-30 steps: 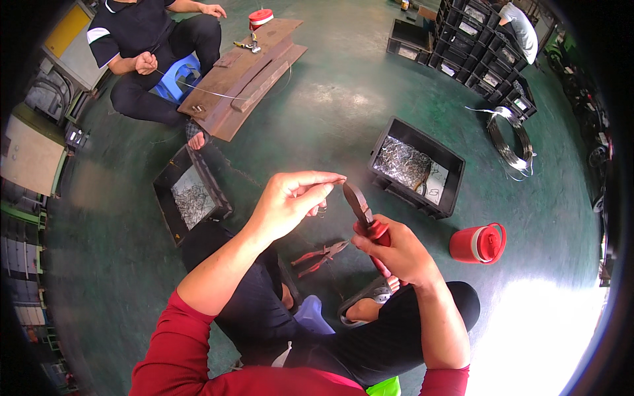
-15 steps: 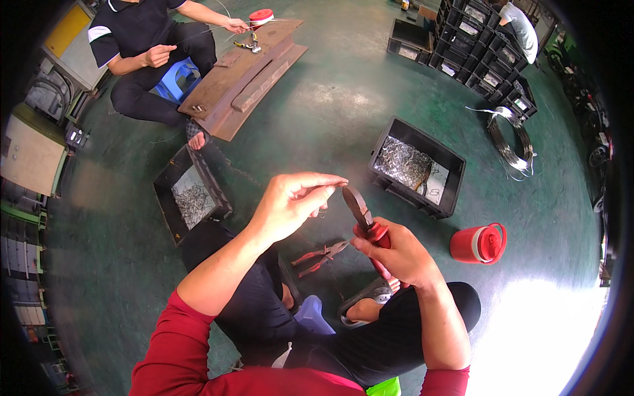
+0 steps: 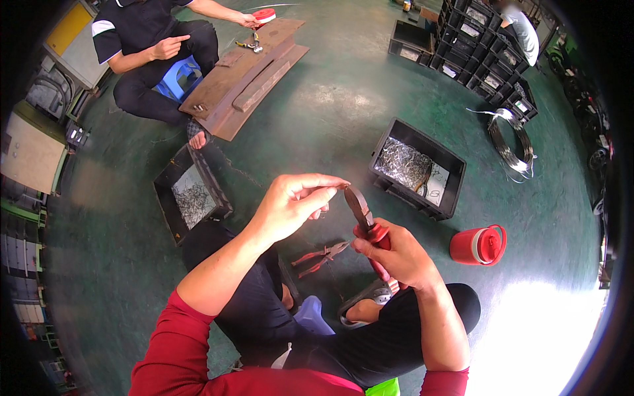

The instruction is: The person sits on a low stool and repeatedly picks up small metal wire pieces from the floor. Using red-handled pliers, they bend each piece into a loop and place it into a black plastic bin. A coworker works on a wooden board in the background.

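Note:
In front of me, my left hand (image 3: 290, 206) pinches with thumb and forefinger at the jaw tip of a pair of pliers (image 3: 358, 206). Whatever small piece sits between those fingertips is too tiny to make out. My right hand (image 3: 401, 256) is wrapped round the pliers' red handles, the dark metal jaws pointing up toward the left fingertips. Below, on the floor between my feet, lies a second pair of red-handled pliers (image 3: 321, 257), touched by neither hand.
Black crates with metal wire pieces stand right (image 3: 429, 146) and left (image 3: 166, 201). A red jug (image 3: 477, 245) and a wire coil (image 3: 512, 140) lie right. Ahead left, a co-worker sits at a rusty steel beam (image 3: 264, 56). Stacked crates (image 3: 465, 43) stand far right.
My hands and the pliers have barely shifted. The co-worker's hands, which held a wire stretched between them, are now apart, one pointing and the other at the red-and-white round object.

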A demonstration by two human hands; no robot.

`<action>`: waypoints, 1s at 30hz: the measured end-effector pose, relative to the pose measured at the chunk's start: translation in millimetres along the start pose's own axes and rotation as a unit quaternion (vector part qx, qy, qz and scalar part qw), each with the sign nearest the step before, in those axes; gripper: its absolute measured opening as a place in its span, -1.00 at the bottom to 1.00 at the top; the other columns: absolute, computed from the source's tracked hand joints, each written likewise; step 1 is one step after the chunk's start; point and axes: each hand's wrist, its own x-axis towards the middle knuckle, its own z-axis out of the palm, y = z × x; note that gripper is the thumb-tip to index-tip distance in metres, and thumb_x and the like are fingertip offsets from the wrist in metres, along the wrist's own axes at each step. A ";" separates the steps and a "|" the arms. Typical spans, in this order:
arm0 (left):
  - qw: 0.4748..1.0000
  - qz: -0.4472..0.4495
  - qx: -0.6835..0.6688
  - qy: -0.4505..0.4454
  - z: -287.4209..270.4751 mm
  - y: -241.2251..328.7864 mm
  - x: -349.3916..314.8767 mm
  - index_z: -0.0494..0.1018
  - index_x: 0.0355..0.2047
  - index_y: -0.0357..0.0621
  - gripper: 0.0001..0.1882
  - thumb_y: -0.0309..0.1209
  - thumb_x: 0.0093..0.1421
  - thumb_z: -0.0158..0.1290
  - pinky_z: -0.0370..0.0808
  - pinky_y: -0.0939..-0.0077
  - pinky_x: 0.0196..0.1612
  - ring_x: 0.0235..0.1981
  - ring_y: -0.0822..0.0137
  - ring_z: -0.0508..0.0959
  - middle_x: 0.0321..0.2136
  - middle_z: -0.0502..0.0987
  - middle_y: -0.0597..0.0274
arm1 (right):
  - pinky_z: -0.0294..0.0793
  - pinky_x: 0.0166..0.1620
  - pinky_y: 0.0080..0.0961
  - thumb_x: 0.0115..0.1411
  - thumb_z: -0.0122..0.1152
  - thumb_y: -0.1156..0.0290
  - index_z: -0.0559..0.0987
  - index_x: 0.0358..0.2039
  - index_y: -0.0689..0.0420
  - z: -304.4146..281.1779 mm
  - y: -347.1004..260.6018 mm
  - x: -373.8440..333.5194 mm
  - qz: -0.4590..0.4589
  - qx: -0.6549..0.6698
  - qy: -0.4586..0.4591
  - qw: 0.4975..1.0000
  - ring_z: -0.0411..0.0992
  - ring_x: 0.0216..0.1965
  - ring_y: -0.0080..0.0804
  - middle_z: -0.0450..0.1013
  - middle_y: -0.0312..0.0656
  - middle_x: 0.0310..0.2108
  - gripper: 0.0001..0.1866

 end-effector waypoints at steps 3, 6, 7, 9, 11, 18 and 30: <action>1.000 0.001 0.002 0.001 0.5 -0.1 0.1 0.55 -0.06 -0.23 -0.76 -0.45 0.32 0.03 0.42 0.69 -0.39 -0.47 0.61 0.46 -0.47 0.54 0.37 | 0.45 -0.17 -0.40 0.18 0.28 0.20 0.54 -0.14 0.23 1.9 1.5 0.6 0.001 0.012 0.008 1.000 0.52 -0.30 -0.27 0.55 -0.02 -0.35 -0.63; 1.000 -0.002 -0.005 -0.002 3.1 1.1 0.3 0.55 -0.10 -0.24 -0.77 -0.40 0.33 0.02 0.43 0.67 -0.38 -0.46 0.60 0.47 -0.48 0.53 0.37 | 0.45 -0.18 -0.39 0.18 0.28 0.20 0.55 -0.15 0.23 2.6 0.2 0.4 -0.001 0.006 0.024 1.000 0.52 -0.33 -0.27 0.55 -0.01 -0.37 -0.63; 1.000 -0.010 -0.005 -0.006 3.9 1.7 0.2 0.56 -0.13 -0.25 -0.77 -0.38 0.34 0.01 0.43 0.66 -0.37 -0.46 0.59 0.48 -0.49 0.53 0.36 | 0.46 -0.20 -0.39 0.18 0.29 0.21 0.56 -0.17 0.24 2.5 -1.0 0.7 -0.005 -0.001 0.027 1.000 0.52 -0.35 -0.28 0.55 -0.01 -0.40 -0.64; 0.999 0.000 0.031 -0.026 3.7 3.7 -0.6 0.55 -0.19 -0.26 -0.75 -0.34 0.35 -0.02 0.44 0.64 -0.37 -0.46 0.58 0.48 -0.51 0.53 0.32 | 0.47 -0.23 -0.39 0.17 0.30 0.23 0.56 -0.19 0.24 1.9 -3.9 -0.2 0.003 -0.024 0.038 0.999 0.52 -0.40 -0.29 0.55 -0.02 -0.44 -0.66; 0.993 0.034 0.102 -0.055 2.4 6.0 -2.2 0.54 -0.24 -0.28 -0.72 -0.30 0.37 -0.05 0.44 0.62 -0.37 -0.46 0.55 0.49 -0.52 0.52 0.28 | 0.48 -0.27 -0.38 0.15 0.32 0.26 0.56 -0.23 0.24 1.4 -6.3 -2.6 -0.008 -0.044 0.056 0.997 0.54 -0.44 -0.26 0.56 -0.04 -0.48 -0.69; 0.991 0.026 0.109 -0.076 7.9 15.1 -7.4 0.49 -0.24 -0.28 -0.71 -0.34 0.41 -0.16 0.39 0.61 -0.52 -0.65 0.53 0.44 -0.64 0.48 0.30 | 0.47 -0.32 -0.33 0.11 0.37 0.33 0.53 -0.31 0.25 5.1 -4.8 1.3 -0.034 -0.090 0.116 0.989 0.57 -0.43 -0.11 0.54 0.02 -0.51 -0.72; 0.980 0.042 0.190 -0.030 14.0 1.7 -14.3 0.42 -0.35 -0.27 -0.76 -0.44 0.38 -0.21 0.33 0.53 -0.59 -0.72 0.48 0.40 -0.75 0.37 0.27 | 0.46 -0.32 -0.23 0.11 0.36 0.30 0.52 -0.28 0.23 14.2 0.5 8.8 -0.032 -0.158 0.152 0.975 0.52 -0.41 0.07 0.51 0.06 -0.52 -0.71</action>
